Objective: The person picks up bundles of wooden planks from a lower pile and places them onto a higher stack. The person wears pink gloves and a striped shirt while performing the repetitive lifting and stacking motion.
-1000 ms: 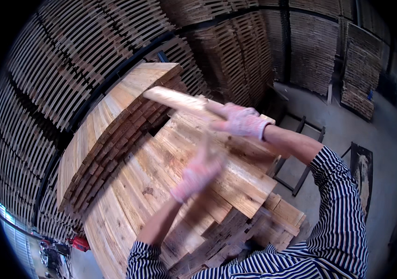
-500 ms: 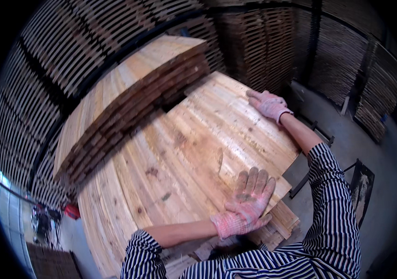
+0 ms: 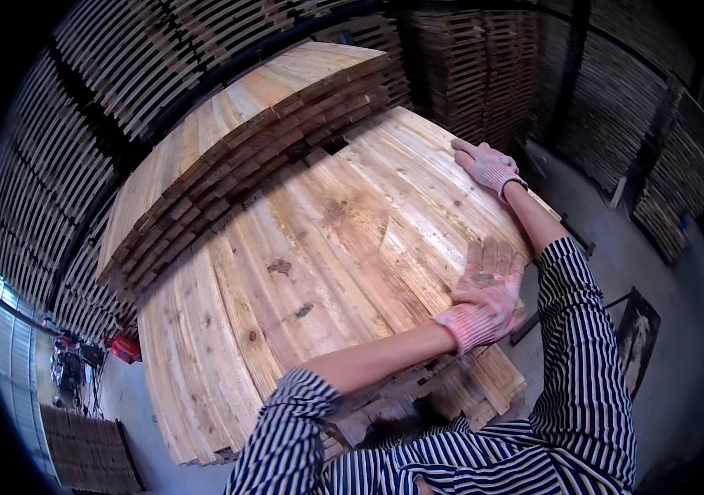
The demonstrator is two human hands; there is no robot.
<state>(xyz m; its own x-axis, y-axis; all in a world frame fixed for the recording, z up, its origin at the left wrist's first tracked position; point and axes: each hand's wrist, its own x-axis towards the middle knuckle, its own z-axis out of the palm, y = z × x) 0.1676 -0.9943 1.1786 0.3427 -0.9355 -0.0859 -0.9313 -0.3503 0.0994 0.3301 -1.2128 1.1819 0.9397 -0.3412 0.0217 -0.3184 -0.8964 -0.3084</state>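
Both gloved hands (image 3: 488,289) flat on planks (image 3: 310,272) running lower-left to upper-right

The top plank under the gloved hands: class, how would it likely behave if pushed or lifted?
The top plank is long, flat sawn wood, so probably stiff. Lying flat on the stack, it would likely slide, not roll. The rough grain probably grips both gloves.

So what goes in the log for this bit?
left hand: flat on plank layer | right hand: flat on far edge | higher stack behind

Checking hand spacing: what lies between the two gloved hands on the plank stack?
Only bare plank surface between the left hand and right hand, per the head view.
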